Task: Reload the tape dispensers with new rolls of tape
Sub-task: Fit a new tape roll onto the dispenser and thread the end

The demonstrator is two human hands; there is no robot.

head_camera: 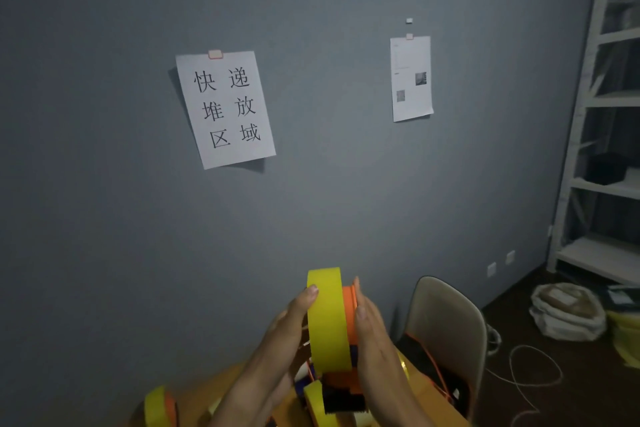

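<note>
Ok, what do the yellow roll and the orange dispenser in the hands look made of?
The yellow roll looks like matte paper-type tape: flat, even colour with no glare, though film cannot be ruled out. The orange dispenser looks like moulded plastic: a smooth, uniform flange with a thin rim.

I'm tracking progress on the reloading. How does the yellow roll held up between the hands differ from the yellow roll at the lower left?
The held roll is raised, pressed between the left hand and right hand; the lower-left roll sits untouched on the table. The held one looks larger, being nearer the camera. Both are yellow, edge-on, with orange plastic beside them.
</note>
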